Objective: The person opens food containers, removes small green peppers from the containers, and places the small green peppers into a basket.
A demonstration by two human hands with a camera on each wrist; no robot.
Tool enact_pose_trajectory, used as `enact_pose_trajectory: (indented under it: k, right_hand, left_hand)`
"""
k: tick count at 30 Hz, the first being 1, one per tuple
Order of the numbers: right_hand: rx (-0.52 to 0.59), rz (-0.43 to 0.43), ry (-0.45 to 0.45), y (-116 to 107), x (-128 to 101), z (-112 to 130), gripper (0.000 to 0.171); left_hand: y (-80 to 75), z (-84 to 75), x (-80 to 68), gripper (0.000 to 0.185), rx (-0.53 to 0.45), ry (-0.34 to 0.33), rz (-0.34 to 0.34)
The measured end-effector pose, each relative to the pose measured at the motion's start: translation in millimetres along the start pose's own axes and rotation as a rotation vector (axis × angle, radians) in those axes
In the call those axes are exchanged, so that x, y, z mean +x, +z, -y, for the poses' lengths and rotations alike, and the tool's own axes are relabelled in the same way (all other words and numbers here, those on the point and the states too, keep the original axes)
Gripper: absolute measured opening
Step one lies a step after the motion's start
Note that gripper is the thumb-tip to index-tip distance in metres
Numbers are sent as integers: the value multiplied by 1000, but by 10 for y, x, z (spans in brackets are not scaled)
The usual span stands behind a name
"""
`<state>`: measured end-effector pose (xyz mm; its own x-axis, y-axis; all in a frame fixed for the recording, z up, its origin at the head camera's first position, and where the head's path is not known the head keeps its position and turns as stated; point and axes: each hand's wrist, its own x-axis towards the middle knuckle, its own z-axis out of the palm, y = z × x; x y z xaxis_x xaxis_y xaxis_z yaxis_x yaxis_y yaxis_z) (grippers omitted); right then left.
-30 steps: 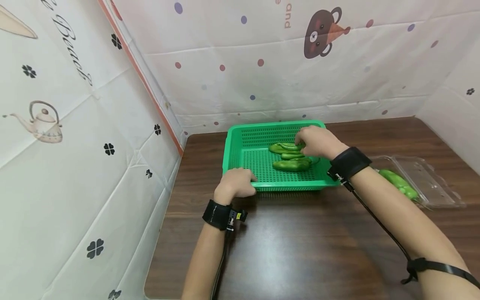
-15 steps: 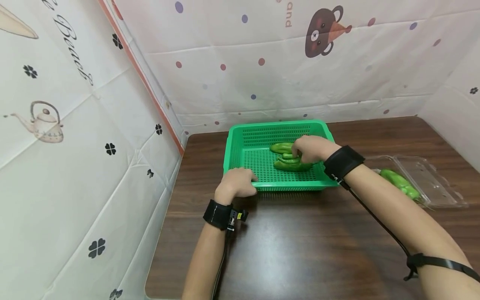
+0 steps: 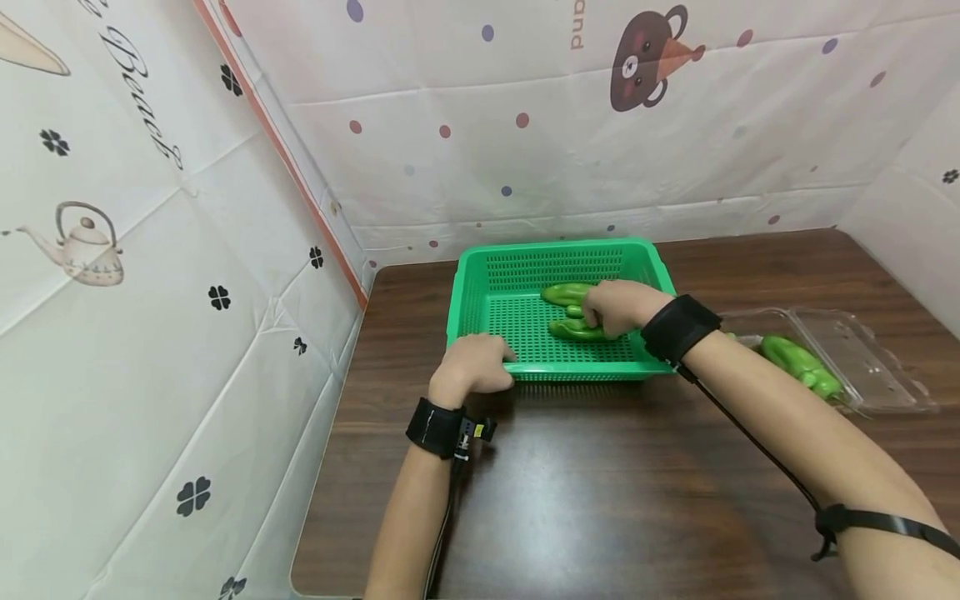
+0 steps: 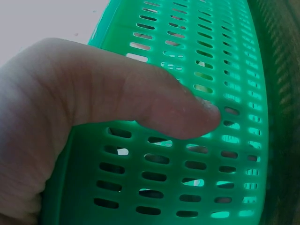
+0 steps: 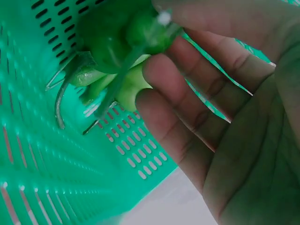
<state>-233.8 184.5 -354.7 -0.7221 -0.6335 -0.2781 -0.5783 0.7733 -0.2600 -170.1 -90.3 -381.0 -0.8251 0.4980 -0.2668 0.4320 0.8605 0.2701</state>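
Sheeting (image 3: 420, 158), white and printed with dots, clovers, a bear and a teapot, hangs as walls beyond both hands and to the left of the left hand. Dark wood table (image 3: 600, 467) spreads beneath both hands. Green slotted basket (image 3: 577, 369) sits on it, between the hands and the far wall, with the right hand inside it and the left at its near rim. Clear box (image 3: 862, 358) lies to the right of the right hand, partly behind that forearm, its halves spread apart. Left hand (image 3: 475, 364) grips the basket's rim, thumb pressed along the outer wall. Right hand (image 3: 622, 306) reaches down toward the basket's right end, thumb and fingertips pinching the held pepper (image 5: 145, 33) near its stem. Black wristbands (image 3: 681, 327) circle both wrists. Box pepper (image 3: 797, 364), green and plump, lies in the box half nearer the right hand. Far pepper (image 3: 564, 293) lies in the basket, just left of the right hand and a little beyond it; near pepper (image 3: 576, 331) lies just left of that hand on its nearer side. Middle pepper (image 3: 574, 312), small in view, shows between those two at the knuckles.
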Motion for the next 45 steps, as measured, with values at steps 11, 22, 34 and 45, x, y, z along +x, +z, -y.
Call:
enact_pose_trajectory:
  k: [11,22,34,45]
  right_hand:
    - [-114,37,-53,110,23,32,53]
    - [-112,56,-29,134,45,44,51]
    - [31,67,-25,150,43,-64,52]
    - [10,-39,-4,178,128,-149,48]
  left_hand:
    - [28,3,9,53,13,-3,-7]
    - [26,-3,7,53,12,-13,-1]
    - [25,-14,10,51,3,-9,1]
    - [-3,-22,-4,51,0,-8,-3]
